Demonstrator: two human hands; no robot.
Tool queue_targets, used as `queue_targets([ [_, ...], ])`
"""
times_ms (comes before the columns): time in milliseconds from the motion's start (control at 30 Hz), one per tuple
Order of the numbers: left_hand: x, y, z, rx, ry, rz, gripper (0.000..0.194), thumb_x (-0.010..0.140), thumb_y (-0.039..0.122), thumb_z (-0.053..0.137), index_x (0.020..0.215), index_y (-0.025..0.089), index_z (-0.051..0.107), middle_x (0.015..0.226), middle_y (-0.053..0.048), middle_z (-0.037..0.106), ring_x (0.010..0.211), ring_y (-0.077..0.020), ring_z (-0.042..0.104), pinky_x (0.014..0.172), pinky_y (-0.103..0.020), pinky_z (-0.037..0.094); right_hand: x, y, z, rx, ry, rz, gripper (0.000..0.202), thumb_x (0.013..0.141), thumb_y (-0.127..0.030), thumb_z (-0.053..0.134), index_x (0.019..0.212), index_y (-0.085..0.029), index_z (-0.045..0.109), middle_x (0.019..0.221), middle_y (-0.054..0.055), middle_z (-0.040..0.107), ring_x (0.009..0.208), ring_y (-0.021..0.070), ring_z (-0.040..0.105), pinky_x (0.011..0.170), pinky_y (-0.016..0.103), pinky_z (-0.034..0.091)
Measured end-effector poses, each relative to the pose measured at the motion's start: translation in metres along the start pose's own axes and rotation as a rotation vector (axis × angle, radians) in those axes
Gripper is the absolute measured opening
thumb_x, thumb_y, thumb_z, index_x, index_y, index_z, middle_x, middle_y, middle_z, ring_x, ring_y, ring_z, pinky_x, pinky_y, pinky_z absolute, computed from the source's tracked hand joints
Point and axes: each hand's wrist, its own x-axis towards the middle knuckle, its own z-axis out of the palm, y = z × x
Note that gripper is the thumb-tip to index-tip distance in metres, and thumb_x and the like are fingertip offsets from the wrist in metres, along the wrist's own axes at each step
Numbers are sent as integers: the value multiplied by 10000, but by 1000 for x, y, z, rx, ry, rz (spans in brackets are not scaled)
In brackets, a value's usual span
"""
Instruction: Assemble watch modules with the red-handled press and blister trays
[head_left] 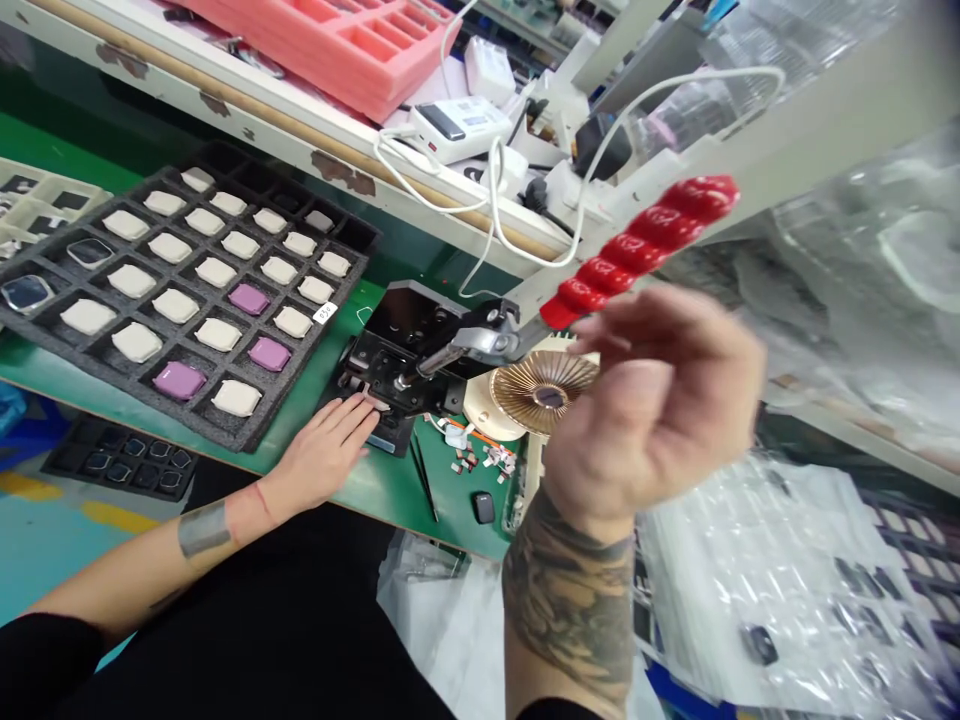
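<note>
At the black toggle press (420, 345), my left hand (330, 445) lies with its fingers stretched out flat. Its fingertips rest at the base, under the clamp head, beside a small pale piece (377, 402) that is partly covered. My right hand (652, 410) is raised close to the camera, just below the press's red ribbed handle (645, 245). Its fingers are loosely curled and somewhat blurred, with a gap between them and the thumb; nothing shows in them. The handle slants up to the right.
Left of the press lies a black foam tray (247, 425) with cream and purple pieces. A small fan (544, 390), tweezers (424, 475), little loose parts (469, 450) and a black device (484, 507) are to the right. Above runs a shelf with a pink foam tray (382, 85) and white cables (491, 190).
</note>
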Motion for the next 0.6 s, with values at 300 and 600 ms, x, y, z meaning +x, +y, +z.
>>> queue_targets([
  [300,46,-16,14,-50,-72,-81,326,1038,66,517,1226,141,772,1176,-178,760,1135,-335,680,1034,-511,612,49,-59,51,102,-59,71,485,1217,-380,275,1378,-241,711,1217,49,720,1130,201,785,912,356,682],
  [600,19,-11,7,-98,70,-108,260,1082,148,592,1274,135,766,1325,-189,775,1323,-347,708,1132,-517,614,27,-57,37,65,-58,-49,179,1128,-283,580,1267,-259,691,1145,63,653,932,219,756,813,410,681],
])
